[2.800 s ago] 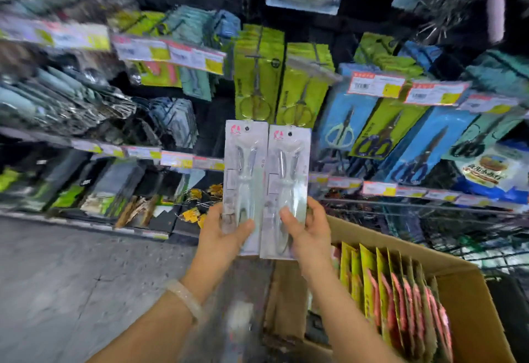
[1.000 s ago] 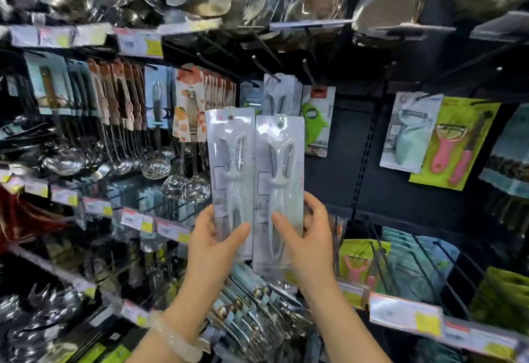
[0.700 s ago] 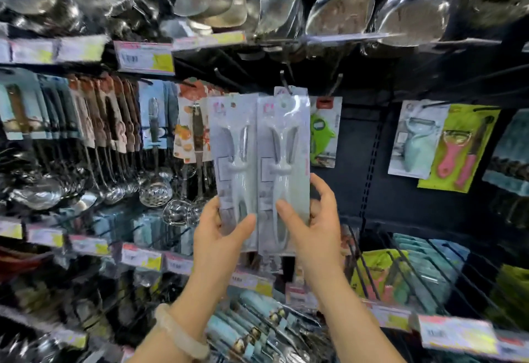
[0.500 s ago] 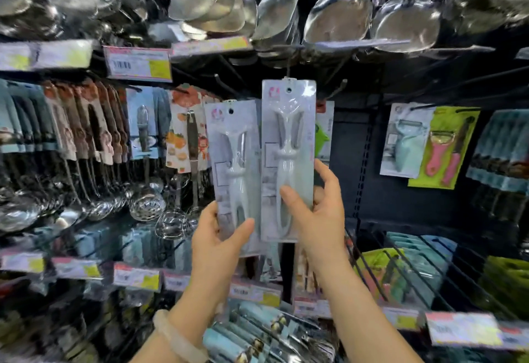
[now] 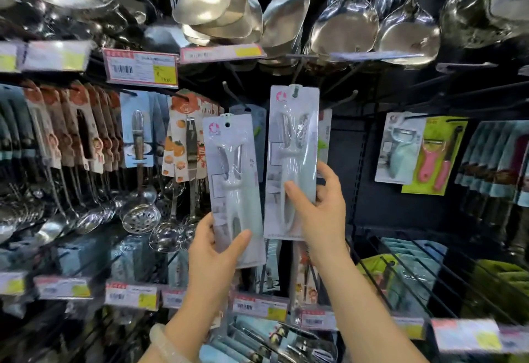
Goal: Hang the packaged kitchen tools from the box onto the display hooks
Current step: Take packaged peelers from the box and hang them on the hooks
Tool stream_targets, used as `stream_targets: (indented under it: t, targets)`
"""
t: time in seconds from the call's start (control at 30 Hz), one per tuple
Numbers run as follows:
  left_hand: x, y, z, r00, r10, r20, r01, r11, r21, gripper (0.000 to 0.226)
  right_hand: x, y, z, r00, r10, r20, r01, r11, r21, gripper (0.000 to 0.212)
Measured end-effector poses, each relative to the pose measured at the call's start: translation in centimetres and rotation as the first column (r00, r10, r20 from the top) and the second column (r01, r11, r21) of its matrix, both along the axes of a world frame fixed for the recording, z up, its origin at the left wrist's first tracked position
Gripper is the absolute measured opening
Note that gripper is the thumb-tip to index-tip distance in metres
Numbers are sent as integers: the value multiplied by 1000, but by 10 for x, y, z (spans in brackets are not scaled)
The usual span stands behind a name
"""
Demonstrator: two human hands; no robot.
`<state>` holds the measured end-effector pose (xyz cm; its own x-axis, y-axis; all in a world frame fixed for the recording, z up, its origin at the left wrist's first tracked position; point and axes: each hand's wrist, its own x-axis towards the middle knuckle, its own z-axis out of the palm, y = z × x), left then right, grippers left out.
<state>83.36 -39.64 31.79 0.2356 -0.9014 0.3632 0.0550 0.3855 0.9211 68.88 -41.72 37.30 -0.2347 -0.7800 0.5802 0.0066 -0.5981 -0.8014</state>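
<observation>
Packaged kitchen tools, one per hand.
Left hand (image 5: 213,248) grips the lower pack (image 5: 233,188); right hand (image 5: 320,213) pinches the raised pack (image 5: 292,159): glossy pale blister cards, white forked handles.

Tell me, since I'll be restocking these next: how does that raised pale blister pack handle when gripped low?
The raised pack, which the right hand grips low, stands straight, so it is probably fairly stiff. One hand lifts it, so likely light. Its glossy plastic front may be slippery.

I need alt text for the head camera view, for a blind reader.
Two hands each hold a pale packaged kitchen tool before store hooks: the right hand lifts its right package higher than the left hand with the left package.
</observation>
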Motion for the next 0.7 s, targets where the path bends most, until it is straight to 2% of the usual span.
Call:
stream_targets:
  t: [0.17, 0.3, 0.37, 0.43, 0.5, 0.6, 0.7]
  targets:
    - [0, 3, 2, 1000, -12, -20, 12, 1000, 1, 73, -2, -17, 1, 994, -85, -70, 86, 996, 9, 56]
    - [-3, 4, 3, 999, -27, 25, 27, 1000, 11, 62, -2, -18, -4, 952, -156, -264, 182, 980, 78, 70]
    - [-4, 2, 0, 998, -36, 59, 35, 999, 25, 66, 0, -7, -13, 934, -143, -328, 174, 982, 67, 72]
    - [-7, 1, -2, 994, -43, 97, 41, 999, 24, 64, 7, 6, -28, 951, -4, -310, 43, 992, 119, 71]
    - [-12, 1, -6, 991, -58, 119, 56, 998, 25, 53, 16, 17, -46, 957, 160, -241, -113, 974, 198, 66]
    - [-19, 1, -9, 985, -127, 120, 128, 992, 6, 41, 20, 25, -64, 971, 134, -197, -97, 978, 186, 64]
    - [-25, 2, -4, 962, -200, 187, 205, 979, -5, 54, 11, 27, -55, 989, 59, -134, -41, 990, 135, 61]
